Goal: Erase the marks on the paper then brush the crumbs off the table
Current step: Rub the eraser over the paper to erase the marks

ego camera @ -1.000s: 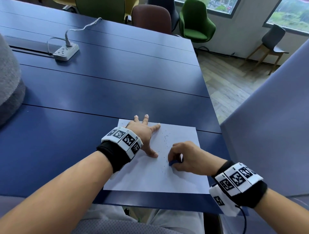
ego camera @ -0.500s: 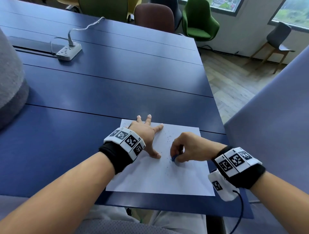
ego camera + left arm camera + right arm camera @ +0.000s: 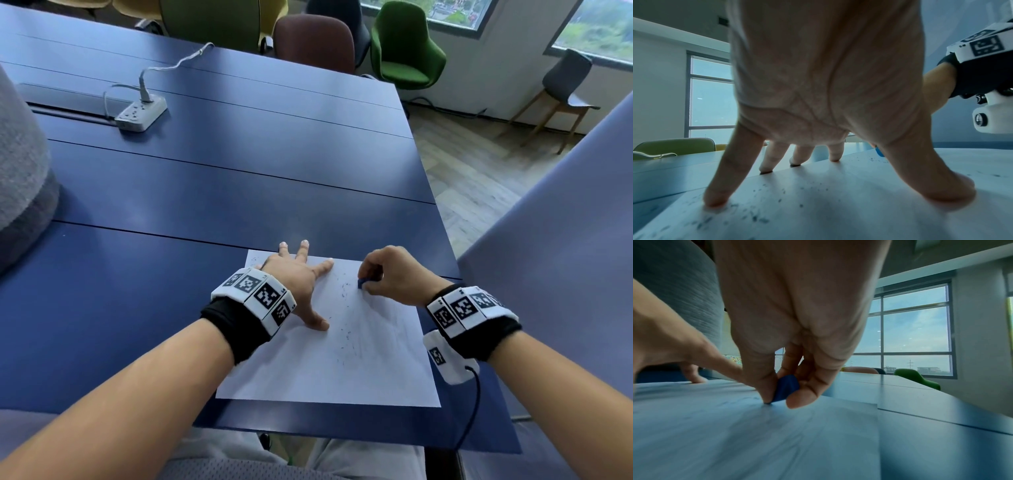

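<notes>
Blue table (image 3: pixel 239 192): paper (image 3: pixel 308 370) long axis runs away; left hand (image 3: pixel 298 281) splayed flat, right hand (image 3: pixel 390 274) pinching eraser (image 3: pixel 361 283).

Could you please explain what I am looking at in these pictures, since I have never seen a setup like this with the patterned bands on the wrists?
There is no machine here: a person works with bare hands and wears three cameras. One picture comes from a camera on the head, looking down at a blue table. The other two come from cameras strapped to each wrist, looking along the fingers; the checkered wristbands are part of those wrist units.

On the table lies a white sheet of paper, sprinkled with dark eraser crumbs. The left hand is spread flat, fingertips pressing the paper to hold it in place. The right hand pinches a small blue eraser between thumb and fingers, its tip on the paper.

Farther back sit a white power strip and several chairs.
</notes>
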`<state>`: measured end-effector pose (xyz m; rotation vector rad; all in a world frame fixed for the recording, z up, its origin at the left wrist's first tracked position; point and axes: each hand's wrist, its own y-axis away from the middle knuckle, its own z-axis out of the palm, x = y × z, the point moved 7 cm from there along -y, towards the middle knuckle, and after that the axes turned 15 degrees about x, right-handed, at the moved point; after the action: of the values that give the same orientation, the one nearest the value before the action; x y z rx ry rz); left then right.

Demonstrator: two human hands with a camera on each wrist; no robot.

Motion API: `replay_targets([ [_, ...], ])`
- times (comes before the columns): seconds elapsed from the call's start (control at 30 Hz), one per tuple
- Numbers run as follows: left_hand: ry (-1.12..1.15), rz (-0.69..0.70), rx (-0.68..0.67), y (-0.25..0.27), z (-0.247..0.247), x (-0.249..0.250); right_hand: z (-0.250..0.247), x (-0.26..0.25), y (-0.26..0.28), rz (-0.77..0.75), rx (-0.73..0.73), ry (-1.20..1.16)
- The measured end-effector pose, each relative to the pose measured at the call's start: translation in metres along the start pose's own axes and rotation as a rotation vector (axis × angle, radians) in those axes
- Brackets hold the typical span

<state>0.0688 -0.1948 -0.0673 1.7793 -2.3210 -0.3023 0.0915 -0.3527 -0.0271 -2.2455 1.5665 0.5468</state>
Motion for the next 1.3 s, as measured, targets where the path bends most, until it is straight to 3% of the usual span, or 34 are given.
replay_targets([
  [0.17,-0.008,0.006,-0.008,0.001,-0.001,0.0,0.012,-0.013,0.017,-0.065,-0.201,0.028],
  [0.33,-0.006,0.0,-0.003,-0.001,0.001,0.0,-0.002,-0.001,-0.001,-0.007,0.028,0.083],
  [0.5,-0.013,0.015,-0.001,-0.001,0.0,0.0,0.013,-0.02,0.017,-0.053,-0.226,0.087],
  [0.67,-0.001,0.015,0.006,-0.001,0.001,0.0,-0.001,-0.003,0.002,-0.008,-0.023,0.132],
  [0.83,-0.02,0.016,0.001,-0.001,0.001,0.0,0.011,-0.015,0.019,-0.031,-0.196,0.071],
  [0.97,-0.012,0.014,-0.001,-0.001,0.0,0.0,0.0,-0.002,0.008,0.026,-0.029,0.092],
  [1.13,-0.015,0.011,-0.006,0.0,0.0,-0.001,0.011,-0.019,0.026,-0.047,-0.175,0.075],
  [1.3,-0.016,0.015,-0.004,-0.001,0.0,0.0,0.001,-0.017,0.022,-0.043,-0.043,0.106],
])
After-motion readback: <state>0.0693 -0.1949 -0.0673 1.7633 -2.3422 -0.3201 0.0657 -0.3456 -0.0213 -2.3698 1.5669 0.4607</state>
